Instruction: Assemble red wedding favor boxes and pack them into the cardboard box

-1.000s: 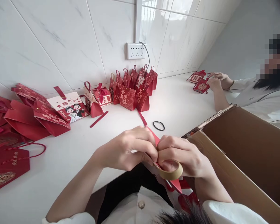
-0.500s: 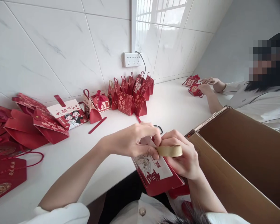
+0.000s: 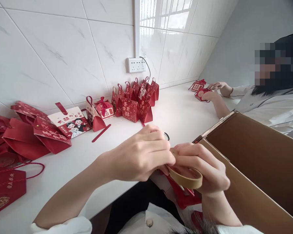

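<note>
My left hand [image 3: 141,156] is closed, its fingertips pinching near the ends of a looped gold ribbon [image 3: 187,182]. My right hand [image 3: 203,167] meets it from the other side, fingers curled at the same ribbon, whose loop hangs toward me. The red and white gift box in my hands is mostly covered by them, so its face cannot be made out. Just below, red folded card pieces [image 3: 182,193] lie by my lap. A dark, thin loop [image 3: 167,136] rests on the table beyond my hands.
Several red gift boxes with ribbon loops [image 3: 130,109] stand along the wall on the white table [image 3: 119,139]. More red boxes and bags [image 3: 51,136] lie at left, near a loose red ribbon [image 3: 101,133]. An open cardboard box [image 3: 224,162] is at right. A co-worker's hands [image 3: 216,89] hold a red box [image 3: 202,94].
My left hand has turned over and closed in at the ribbon. The gift box has tipped out of sight behind my hands, and the ribbon loop has moved down and right.
</note>
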`<state>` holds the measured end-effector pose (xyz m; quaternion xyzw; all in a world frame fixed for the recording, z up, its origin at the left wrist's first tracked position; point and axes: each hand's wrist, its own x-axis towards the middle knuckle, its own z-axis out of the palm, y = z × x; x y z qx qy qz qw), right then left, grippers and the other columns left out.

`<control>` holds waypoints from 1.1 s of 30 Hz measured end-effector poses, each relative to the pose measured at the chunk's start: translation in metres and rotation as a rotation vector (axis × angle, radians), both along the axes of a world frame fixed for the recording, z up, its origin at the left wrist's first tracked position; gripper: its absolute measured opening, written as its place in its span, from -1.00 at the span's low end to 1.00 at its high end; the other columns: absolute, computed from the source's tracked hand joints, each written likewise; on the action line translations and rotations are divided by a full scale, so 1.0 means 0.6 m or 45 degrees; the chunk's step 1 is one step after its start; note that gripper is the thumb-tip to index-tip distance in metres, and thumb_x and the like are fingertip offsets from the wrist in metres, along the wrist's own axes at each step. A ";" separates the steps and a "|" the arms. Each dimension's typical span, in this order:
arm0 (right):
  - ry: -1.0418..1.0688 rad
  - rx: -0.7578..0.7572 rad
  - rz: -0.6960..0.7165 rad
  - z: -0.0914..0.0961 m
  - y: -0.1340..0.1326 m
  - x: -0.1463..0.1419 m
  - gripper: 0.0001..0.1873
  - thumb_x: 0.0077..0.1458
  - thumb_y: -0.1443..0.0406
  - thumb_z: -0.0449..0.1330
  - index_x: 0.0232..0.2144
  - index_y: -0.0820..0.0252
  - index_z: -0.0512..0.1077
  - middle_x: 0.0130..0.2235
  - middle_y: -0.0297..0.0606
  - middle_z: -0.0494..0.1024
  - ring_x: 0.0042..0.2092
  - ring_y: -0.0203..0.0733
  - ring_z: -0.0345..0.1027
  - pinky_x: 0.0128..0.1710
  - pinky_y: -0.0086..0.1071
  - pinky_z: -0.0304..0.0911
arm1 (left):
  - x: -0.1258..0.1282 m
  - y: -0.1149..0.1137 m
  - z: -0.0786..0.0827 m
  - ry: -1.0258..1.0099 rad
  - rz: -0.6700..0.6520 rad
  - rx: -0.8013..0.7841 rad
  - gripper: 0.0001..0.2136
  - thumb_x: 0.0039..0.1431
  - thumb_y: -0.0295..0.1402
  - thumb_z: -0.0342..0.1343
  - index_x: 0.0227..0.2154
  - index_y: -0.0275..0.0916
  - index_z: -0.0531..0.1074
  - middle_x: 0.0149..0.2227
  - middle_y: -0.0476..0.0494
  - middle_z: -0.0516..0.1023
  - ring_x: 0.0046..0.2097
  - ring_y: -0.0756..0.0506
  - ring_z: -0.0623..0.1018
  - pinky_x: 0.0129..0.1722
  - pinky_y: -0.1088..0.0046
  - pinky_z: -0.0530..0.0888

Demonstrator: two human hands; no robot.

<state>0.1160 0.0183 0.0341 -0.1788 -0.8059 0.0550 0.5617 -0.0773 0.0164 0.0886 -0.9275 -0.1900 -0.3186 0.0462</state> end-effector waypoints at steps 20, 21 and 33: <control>0.296 -0.939 0.157 0.041 -0.069 -0.022 -0.87 0.06 0.43 0.24 -0.32 0.12 0.49 -0.32 -0.26 0.61 -0.31 -0.21 0.52 -0.37 -0.45 0.50 | -0.021 -0.050 -0.023 -0.182 0.244 0.191 -0.85 0.17 -0.53 -0.01 -0.43 -0.17 0.38 -0.53 0.09 0.44 -0.42 0.04 0.41 0.05 0.29 0.38; 0.289 -0.951 0.166 0.041 -0.067 -0.023 -0.88 0.06 0.42 0.25 -0.33 0.11 0.49 -0.33 -0.27 0.62 -0.32 -0.22 0.52 -0.38 -0.46 0.49 | -0.021 -0.048 -0.024 -0.193 0.242 0.201 -0.85 0.17 -0.53 -0.01 -0.44 -0.18 0.38 -0.54 0.10 0.43 -0.42 0.05 0.41 0.04 0.29 0.39; 0.404 -1.147 0.287 0.040 -0.056 -0.032 -0.87 0.08 0.42 0.24 -0.36 0.08 0.50 -0.34 -0.35 0.62 -0.36 -0.30 0.52 -0.40 -0.55 0.43 | -0.020 -0.039 -0.028 -0.222 0.254 0.192 -0.86 0.14 -0.56 0.01 -0.46 -0.22 0.37 -0.57 0.07 0.41 -0.42 0.05 0.38 -0.02 0.28 0.41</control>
